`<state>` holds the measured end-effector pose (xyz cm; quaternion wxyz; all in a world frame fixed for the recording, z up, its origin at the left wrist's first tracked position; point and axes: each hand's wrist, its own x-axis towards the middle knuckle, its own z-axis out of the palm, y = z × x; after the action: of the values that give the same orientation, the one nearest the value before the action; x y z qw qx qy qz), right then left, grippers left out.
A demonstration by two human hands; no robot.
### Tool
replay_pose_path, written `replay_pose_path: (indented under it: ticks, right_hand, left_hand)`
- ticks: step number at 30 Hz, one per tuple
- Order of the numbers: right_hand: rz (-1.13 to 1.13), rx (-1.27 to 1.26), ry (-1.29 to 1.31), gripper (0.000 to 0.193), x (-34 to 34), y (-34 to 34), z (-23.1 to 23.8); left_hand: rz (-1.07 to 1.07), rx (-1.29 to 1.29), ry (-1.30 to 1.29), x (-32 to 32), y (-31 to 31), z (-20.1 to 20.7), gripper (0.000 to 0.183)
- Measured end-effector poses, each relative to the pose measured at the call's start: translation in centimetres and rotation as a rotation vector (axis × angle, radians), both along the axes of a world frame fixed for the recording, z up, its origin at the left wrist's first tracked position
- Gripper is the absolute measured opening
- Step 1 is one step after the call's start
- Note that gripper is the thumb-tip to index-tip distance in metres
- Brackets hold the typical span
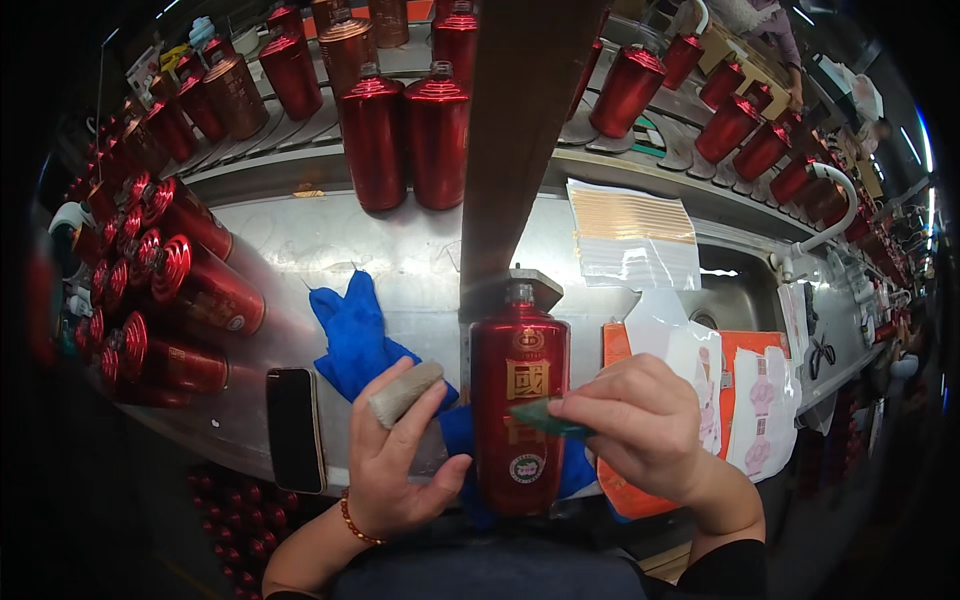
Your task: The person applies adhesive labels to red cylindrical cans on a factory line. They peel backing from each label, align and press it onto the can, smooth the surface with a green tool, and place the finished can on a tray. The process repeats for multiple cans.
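Observation:
A shiny red bottle [520, 350] with gold characters and a round white-and-green emblem rests before me, neck away from me, over blue cloth. Pinched in my right hand [640, 420], a flat green scraper [550, 418] is at the bottle's front, over the lower gold character. My left hand [395, 465] is left of the bottle, thumb spread toward it. A grey sponge-like pad [405, 395] is held between its fingers. Beyond that hand a crumpled blue cloth [350, 325] lies on the metal table.
A dark post [510, 150] rises behind the bottle. Red bottles [205, 285] lie stacked at left; two more [437, 140] stand at the back. A phone [295, 430] lies left. Label sheets [640, 235], an orange folder [615, 345], a sink [735, 285] and scissors [822, 355] are at right.

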<state>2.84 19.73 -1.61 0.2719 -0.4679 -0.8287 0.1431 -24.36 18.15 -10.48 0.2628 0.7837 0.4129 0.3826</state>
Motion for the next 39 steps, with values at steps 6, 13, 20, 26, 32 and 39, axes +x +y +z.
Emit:
replay_pose_path:
  ticks: [6,13,20,26,32,39]
  right_hand:
    - [0.043,-0.054,0.036,0.04,-0.3,-0.6,0.2]
    - [-0.148,-0.186,0.108,0.021,0.5,0.6,-0.1]
    - [-0.017,-0.158,0.099,0.025,0.2,0.2,-0.2]
    - [-0.568,-0.411,0.339,0.025,8.8,0.5,0.2]
    - [-0.832,-0.358,0.644,0.026,23.4,-6.3,0.3]
    - [-1.447,-0.459,0.424,0.051,35.6,-19.9,4.7]
  left_hand:
    - [-0.123,-0.134,-0.155,2.2,0.6,-0.2,0.082]
    - [-0.163,-0.124,-0.163,3.0,0.8,-0.5,0.09]
    - [-0.218,-0.141,-0.014,3.0,-1.3,-1.4,0.115]
    - [-0.284,-0.023,0.249,3.4,-4.2,-0.3,0.13]
    - [-0.229,0.086,0.326,4.7,-3.1,0.7,0.119]
    - [-0.11,-0.15,-0.049,2.7,-4.1,-2.3,0.126]
